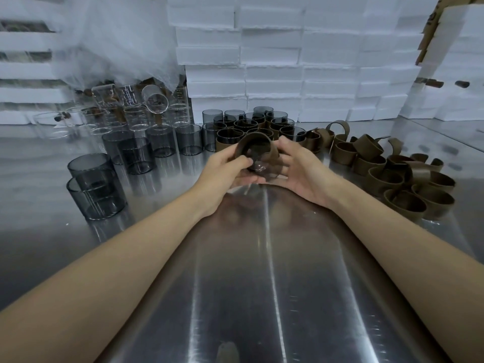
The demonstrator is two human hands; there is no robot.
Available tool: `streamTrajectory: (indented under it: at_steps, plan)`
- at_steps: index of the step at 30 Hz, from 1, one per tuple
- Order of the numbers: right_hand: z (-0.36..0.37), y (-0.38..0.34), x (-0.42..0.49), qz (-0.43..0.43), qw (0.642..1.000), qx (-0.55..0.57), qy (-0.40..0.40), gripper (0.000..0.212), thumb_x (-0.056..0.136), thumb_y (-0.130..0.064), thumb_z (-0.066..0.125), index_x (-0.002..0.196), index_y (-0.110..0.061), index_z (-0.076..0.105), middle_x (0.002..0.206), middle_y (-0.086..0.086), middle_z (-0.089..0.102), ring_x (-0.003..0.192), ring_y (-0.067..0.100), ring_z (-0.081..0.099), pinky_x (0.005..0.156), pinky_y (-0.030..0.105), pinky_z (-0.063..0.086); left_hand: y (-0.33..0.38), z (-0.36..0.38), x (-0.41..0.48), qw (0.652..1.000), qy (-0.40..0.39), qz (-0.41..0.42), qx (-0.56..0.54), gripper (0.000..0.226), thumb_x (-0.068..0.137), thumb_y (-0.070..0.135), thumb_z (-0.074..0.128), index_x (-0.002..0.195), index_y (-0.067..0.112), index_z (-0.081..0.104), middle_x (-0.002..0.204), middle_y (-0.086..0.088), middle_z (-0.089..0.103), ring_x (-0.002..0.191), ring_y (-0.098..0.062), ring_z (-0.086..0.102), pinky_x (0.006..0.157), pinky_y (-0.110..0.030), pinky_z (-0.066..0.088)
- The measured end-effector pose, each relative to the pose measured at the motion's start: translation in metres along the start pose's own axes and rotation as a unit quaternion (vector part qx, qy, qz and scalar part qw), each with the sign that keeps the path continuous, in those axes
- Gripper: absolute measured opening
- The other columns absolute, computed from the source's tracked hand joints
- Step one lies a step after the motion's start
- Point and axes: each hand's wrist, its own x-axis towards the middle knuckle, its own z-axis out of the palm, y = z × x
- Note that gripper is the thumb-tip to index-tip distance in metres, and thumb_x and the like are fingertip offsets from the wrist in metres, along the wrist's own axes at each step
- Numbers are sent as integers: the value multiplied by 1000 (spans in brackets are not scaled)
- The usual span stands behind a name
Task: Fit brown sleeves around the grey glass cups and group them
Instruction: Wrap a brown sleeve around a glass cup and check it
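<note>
I hold a grey glass cup (262,166) tilted above the steel table, with a brown sleeve (258,142) partly around it. My left hand (225,170) grips the cup and sleeve from the left, thumb on the rim. My right hand (301,169) cups the other side, fingers curled round the sleeve. Behind my hands stands a cluster of sleeved cups (251,127). Bare grey cups (136,153) stand to the left, with two nearer ones (95,189). Loose brown sleeves (392,174) are heaped on the right.
Clear glass beakers (133,111) crowd the back left under a plastic sheet. Stacked white foam boxes (288,61) form a wall behind the table. The steel table (262,284) reaches to the near edge between my forearms.
</note>
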Motion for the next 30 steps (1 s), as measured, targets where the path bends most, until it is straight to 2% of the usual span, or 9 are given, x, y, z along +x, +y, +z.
streamTrajectory:
  at_steps: [3,6,9,13,15,18,21,26,30]
  plan:
    - [6,3,0,-7,1000,-15,-1,61,88,-28,62,138,1,41,111,14,62,99,28,61,88,44,52,-1,1,-2,999,-12,27,17,33,97,2,50,121,20,65,108,-13,72,84,-32,73,72,-24,58]
    - [8,3,0,-18,1000,23,-1,53,88,-23,63,133,-1,47,114,15,61,100,27,61,80,37,55,1,2,-2,999,-15,11,-27,24,101,15,49,116,24,66,102,-9,75,83,-31,74,68,-20,57]
    - [4,3,-1,-11,997,69,-44,35,88,-32,58,117,-13,64,115,11,67,108,25,63,94,39,51,2,2,-1,999,-26,-17,-39,27,102,33,47,116,17,64,105,-11,74,79,-27,74,68,-22,58]
    - [2,2,0,-3,990,118,-71,38,86,-39,63,115,-16,70,123,15,65,121,30,58,99,42,50,6,3,-1,998,-32,-44,-32,54,81,55,55,119,17,61,100,-7,69,58,-14,62,59,-21,53]
    - [3,0,0,-9,989,127,-74,40,83,-40,65,114,-15,71,123,14,66,120,28,59,96,39,52,7,2,-1,997,-33,-53,-41,53,79,57,53,114,19,60,86,0,65,53,-11,51,59,-21,45]
    - [7,-1,2,-5,986,152,-70,47,81,-42,66,117,-12,66,121,15,67,118,27,61,90,34,54,8,2,0,996,-34,-66,-42,41,90,57,45,106,21,57,66,8,59,47,-7,36,50,-18,33]
    - [10,-1,2,7,984,164,-68,54,83,-46,62,121,-7,61,119,17,67,116,27,63,88,28,53,9,2,0,995,-22,-82,-56,40,95,58,42,107,22,54,72,4,49,45,-6,28,49,-19,26]
    - [17,-1,3,36,972,231,-25,45,79,-40,65,108,-6,67,111,18,70,103,24,69,80,25,56,9,2,2,984,8,-115,-136,35,92,54,52,99,21,63,73,4,43,45,-5,23,48,-16,25]
    - [20,-2,4,45,959,280,12,41,74,-31,69,104,-3,67,101,17,73,89,20,73,74,26,59,9,5,3,972,25,-133,-190,35,91,52,55,106,21,62,72,5,43,44,-5,24,47,-14,26]
